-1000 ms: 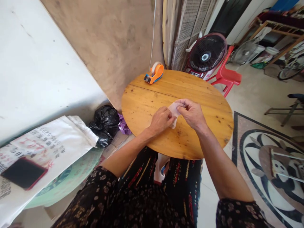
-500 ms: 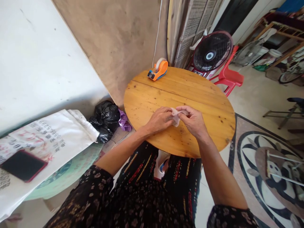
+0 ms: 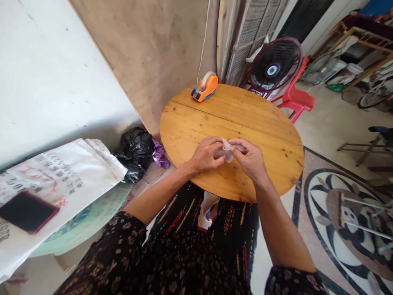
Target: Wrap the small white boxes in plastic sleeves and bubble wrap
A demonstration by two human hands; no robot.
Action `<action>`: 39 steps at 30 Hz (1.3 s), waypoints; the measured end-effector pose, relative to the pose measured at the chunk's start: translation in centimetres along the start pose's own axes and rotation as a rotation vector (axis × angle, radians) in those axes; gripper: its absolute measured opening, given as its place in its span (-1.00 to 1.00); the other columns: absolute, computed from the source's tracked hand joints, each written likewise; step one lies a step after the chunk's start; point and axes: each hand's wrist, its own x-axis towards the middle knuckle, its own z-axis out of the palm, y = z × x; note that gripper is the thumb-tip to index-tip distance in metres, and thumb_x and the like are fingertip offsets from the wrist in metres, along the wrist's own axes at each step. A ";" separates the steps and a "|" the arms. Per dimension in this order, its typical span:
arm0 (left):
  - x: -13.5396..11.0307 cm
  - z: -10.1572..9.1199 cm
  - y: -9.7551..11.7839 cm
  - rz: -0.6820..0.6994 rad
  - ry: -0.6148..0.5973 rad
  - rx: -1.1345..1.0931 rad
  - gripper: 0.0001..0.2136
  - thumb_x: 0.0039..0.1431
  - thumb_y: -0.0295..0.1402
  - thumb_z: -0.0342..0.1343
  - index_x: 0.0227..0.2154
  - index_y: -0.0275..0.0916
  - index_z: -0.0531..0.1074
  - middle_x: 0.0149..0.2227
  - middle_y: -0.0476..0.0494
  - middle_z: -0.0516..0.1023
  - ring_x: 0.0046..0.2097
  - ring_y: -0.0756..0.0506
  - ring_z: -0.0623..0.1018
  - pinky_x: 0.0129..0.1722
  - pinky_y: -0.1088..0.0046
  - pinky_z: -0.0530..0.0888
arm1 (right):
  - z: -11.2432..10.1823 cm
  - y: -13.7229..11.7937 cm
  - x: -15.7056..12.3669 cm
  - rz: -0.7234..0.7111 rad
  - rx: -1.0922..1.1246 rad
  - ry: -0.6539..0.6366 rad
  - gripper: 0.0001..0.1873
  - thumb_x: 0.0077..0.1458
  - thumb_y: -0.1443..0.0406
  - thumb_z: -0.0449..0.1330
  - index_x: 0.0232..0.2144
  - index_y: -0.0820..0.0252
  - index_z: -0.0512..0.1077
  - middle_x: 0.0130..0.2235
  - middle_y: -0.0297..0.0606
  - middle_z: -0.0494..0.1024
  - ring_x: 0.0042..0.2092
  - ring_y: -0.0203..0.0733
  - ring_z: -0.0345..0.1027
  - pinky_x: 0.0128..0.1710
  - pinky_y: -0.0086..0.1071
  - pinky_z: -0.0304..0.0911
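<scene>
Over the round wooden table [image 3: 264,123], my left hand [image 3: 206,153] and my right hand [image 3: 250,157] meet at a small, pale, thin piece of material [image 3: 227,144]. Both hands pinch it between fingers and thumb, and most of it is hidden by my fingers. An orange tape dispenser [image 3: 205,87] stands at the table's far edge, well away from both hands.
A black bag [image 3: 135,151] and purple plastic [image 3: 159,153] lie on the floor left of the table. A white printed sack [image 3: 58,180] with a dark phone [image 3: 26,211] lies at left. A fan [image 3: 274,65] and red chair [image 3: 296,100] stand behind the table.
The pale piece has been gathered smaller between my fingers, and both hands have drawn slightly closer together. The view shifted a little.
</scene>
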 end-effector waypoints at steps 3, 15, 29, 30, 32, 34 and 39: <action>-0.1 -0.2 0.7 -0.022 -0.013 0.036 -0.73 0.06 -0.29 0.23 -0.16 -0.23 0.51 -0.05 -0.24 0.57 -0.01 -0.19 0.52 0.04 0.20 0.45 | 0.0 0.0 0.5 0.060 0.097 0.023 -0.75 -0.06 0.26 0.25 -0.27 0.20 0.58 -0.37 -0.31 0.62 -0.37 -0.24 0.44 -0.30 -0.34 0.31; -0.6 -0.3 3.7 -0.270 0.039 0.140 -0.86 0.08 -0.38 0.23 -0.30 -0.21 0.40 -0.25 -0.14 0.52 -0.13 -0.15 0.48 -0.06 0.27 0.46 | 0.3 0.2 1.4 0.113 0.146 0.028 -0.71 -0.15 0.22 0.27 -0.30 0.19 0.57 -0.46 -0.38 0.52 -0.42 -0.27 0.31 -0.34 -0.32 0.21; 0.9 0.9 4.3 -0.540 0.051 -0.004 -0.88 0.09 -0.44 0.19 -0.53 -0.22 0.43 -0.34 -0.12 0.46 -0.23 -0.11 0.46 -0.14 0.26 0.47 | 0.0 1.1 2.1 0.111 0.219 0.011 -0.70 -0.17 0.23 0.28 -0.30 0.18 0.56 -0.43 -0.37 0.55 -0.40 -0.26 0.35 -0.30 -0.30 0.28; 1.0 0.8 4.2 -0.553 0.054 -0.031 -0.87 0.08 -0.46 0.17 -0.56 -0.22 0.42 -0.36 -0.11 0.45 -0.25 -0.10 0.46 -0.17 0.27 0.47 | 0.0 1.1 2.1 0.114 0.225 0.007 -0.70 -0.17 0.22 0.29 -0.30 0.18 0.56 -0.43 -0.37 0.55 -0.40 -0.25 0.36 -0.30 -0.30 0.28; 1.1 0.7 4.2 -0.579 0.063 -0.065 -0.84 0.05 -0.49 0.14 -0.59 -0.22 0.36 -0.42 -0.08 0.41 -0.29 -0.09 0.44 -0.21 0.28 0.46 | -0.1 0.9 2.1 0.115 0.233 -0.005 -0.71 -0.16 0.22 0.29 -0.31 0.17 0.55 -0.42 -0.36 0.56 -0.39 -0.24 0.37 -0.28 -0.29 0.31; 1.2 0.7 4.3 -0.601 0.075 -0.072 -0.82 0.04 -0.50 0.12 -0.61 -0.21 0.31 -0.45 -0.06 0.40 -0.30 -0.09 0.43 -0.22 0.28 0.45 | -0.2 0.7 2.0 0.111 0.234 -0.018 -0.72 -0.15 0.21 0.29 -0.30 0.16 0.55 -0.41 -0.35 0.57 -0.38 -0.24 0.38 -0.27 -0.29 0.32; 1.1 1.3 4.5 -0.644 0.107 -0.021 -0.81 0.07 -0.48 0.12 -0.58 -0.19 0.27 -0.44 -0.08 0.42 -0.29 -0.11 0.44 -0.19 0.24 0.46 | -0.7 0.1 1.6 0.045 0.155 -0.038 -0.72 -0.09 0.22 0.27 -0.27 0.18 0.56 -0.38 -0.33 0.59 -0.38 -0.24 0.38 -0.29 -0.31 0.30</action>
